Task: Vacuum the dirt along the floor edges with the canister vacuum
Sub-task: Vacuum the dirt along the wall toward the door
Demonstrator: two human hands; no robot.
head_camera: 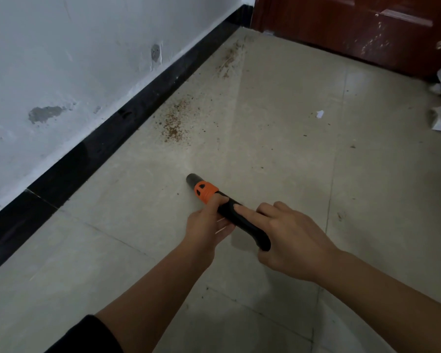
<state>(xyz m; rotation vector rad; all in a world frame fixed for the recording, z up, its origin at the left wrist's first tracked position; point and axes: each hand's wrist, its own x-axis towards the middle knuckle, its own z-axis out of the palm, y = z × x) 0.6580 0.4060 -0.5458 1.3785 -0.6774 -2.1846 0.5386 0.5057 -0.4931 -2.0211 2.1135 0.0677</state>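
Fingers (220,200) of the left hand (206,225) wrap the black vacuum wand (252,233) just behind its orange collar (205,191); the right hand (293,240) grips the rear, index finger laid along the top. 2 brown dirt patches (173,123) lie ahead beside the black baseboard (99,146).

Black-and-orange vacuum wand (206,191) tilted down, brown dirt (172,123) ahead

Frame centre: left hand (209,224) and right hand (292,239) grip the black vacuum nozzle (250,231) behind its orange collar (205,191). Dirt (173,124) lies ahead, beside the baseboard (99,145).
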